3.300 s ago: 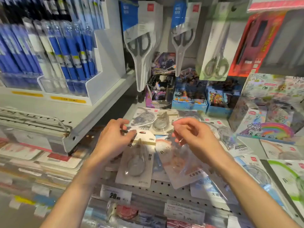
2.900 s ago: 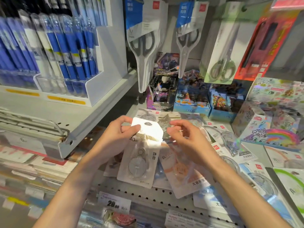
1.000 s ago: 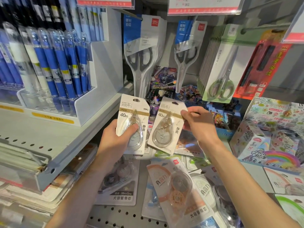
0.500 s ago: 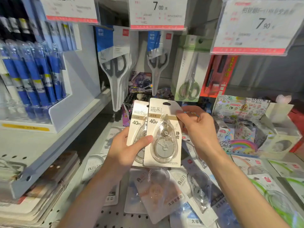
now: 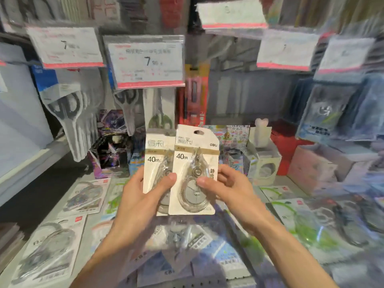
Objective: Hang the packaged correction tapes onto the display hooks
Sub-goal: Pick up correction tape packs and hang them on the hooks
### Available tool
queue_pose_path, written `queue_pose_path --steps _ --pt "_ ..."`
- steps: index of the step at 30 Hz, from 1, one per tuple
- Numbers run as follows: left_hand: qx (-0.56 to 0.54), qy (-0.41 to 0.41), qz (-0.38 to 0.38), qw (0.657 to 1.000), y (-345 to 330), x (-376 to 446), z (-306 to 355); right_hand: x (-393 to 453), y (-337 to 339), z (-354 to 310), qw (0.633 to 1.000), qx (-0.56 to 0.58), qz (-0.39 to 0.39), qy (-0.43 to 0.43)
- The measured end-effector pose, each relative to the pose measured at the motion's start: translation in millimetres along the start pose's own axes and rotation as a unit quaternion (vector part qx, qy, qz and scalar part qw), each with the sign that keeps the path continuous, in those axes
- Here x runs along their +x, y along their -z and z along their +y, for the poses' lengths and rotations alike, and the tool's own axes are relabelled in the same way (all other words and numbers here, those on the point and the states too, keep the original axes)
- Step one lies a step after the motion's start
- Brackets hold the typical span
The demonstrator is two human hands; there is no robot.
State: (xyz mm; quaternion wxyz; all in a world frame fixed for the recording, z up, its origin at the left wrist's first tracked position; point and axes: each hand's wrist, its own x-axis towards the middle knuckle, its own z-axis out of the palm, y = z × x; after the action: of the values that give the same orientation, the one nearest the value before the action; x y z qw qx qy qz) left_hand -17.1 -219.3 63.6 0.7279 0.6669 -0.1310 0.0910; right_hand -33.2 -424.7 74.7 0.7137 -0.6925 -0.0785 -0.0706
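Two cream cardboard blister packs of clear teardrop correction tape stand upright at frame centre, overlapping, right one in front.

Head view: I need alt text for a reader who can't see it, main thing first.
Two hands hold up two overlapping packaged correction tapes, the left hand gripping the rear pack and the right hand pinching the front pack, neither on a hook yet. Behind hang blurred price tags and packaged scissors; more packs lie on the shelf below.

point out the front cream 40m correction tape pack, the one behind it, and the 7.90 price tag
front cream 40m correction tape pack (image 5: 192, 154), head view, gold band
rear cream 40m pack (image 5: 154, 156), head view, printed card
white 7.90 price tag (image 5: 146, 61), head view, centre
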Motion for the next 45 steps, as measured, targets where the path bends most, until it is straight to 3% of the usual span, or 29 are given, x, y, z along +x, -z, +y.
queue_pose_path --steps 3,6,13,19,26,35,45 --pt "0.040 -0.057 0.026 0.997 -44.0 -5.0 9.9 -15.4 49.7 -11.2 1.000 0.023 0.013 0.000" --pt "0.020 -0.064 0.046 0.997 -96.5 -13.6 16.3 -32.3 108.0 -24.0 0.998 0.046 0.033 0.009" --pt "0.019 -0.092 0.080 0.992 -226.5 -36.9 34.0 -63.2 251.1 -50.9 0.998 -0.020 0.016 0.061" --pt "0.080 -0.125 0.078 0.986 -289.7 -42.6 58.5 -77.5 327.6 -65.6 0.994 -0.053 0.015 0.090" --pt "0.131 -0.162 0.058 0.976 -303.9 -24.0 71.0 -56.4 350.0 -73.3 0.986 -0.077 0.060 0.135" --pt "0.124 -0.131 0.071 0.981 -306.4 19.2 54.4 -27.5 344.9 -82.0 0.973 -0.110 0.088 0.185" --pt "0.120 -0.227 0.063 0.964 -308.8 15.7 82.3 -11.5 346.7 -99.2 0.969 -0.100 0.081 0.212"
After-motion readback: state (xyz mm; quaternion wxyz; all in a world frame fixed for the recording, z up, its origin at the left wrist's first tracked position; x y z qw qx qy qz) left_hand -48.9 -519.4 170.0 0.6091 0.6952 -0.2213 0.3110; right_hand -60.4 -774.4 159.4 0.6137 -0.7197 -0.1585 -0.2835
